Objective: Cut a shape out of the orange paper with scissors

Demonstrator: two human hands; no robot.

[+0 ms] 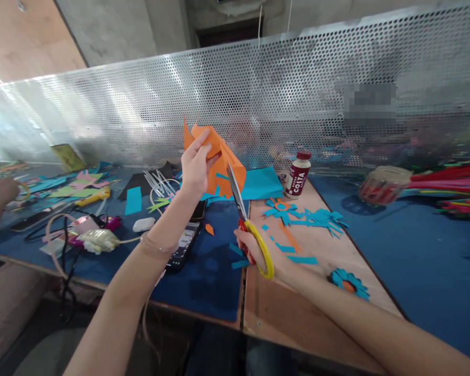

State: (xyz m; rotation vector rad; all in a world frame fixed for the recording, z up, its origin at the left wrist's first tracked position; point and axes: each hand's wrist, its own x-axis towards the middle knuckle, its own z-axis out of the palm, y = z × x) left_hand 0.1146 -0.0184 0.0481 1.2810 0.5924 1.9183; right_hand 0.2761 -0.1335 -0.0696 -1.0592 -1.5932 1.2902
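Near the middle of the frame, your left hand (196, 162) pinches the folded orange paper (233, 166) between thumb and fingers, holding it up off the table (215, 292). Your right hand (254, 248), just below and right of centre, is closed around the red and yellow handles of the scissors (241, 204), whose blades point up toward the paper. The blade tips overlap the paper's lower part in this view; you cannot tell whether they bite into it. Behind, a blue sheet (263, 183) lies flat, with a maroon-labelled bottle (297, 176) standing upright at its right. Right of your scissors are a cut blue flower (282, 208) and, beside it, a cluster of blue cut pieces (324, 220); a blue flower with an orange centre (349, 285) sits at lower right, near your forearm. Left of centre, a phone (185, 244) lies partly hidden by your left arm, near a white case (143, 224). At the left edge, another person's hand (0, 196) shows, blurred.
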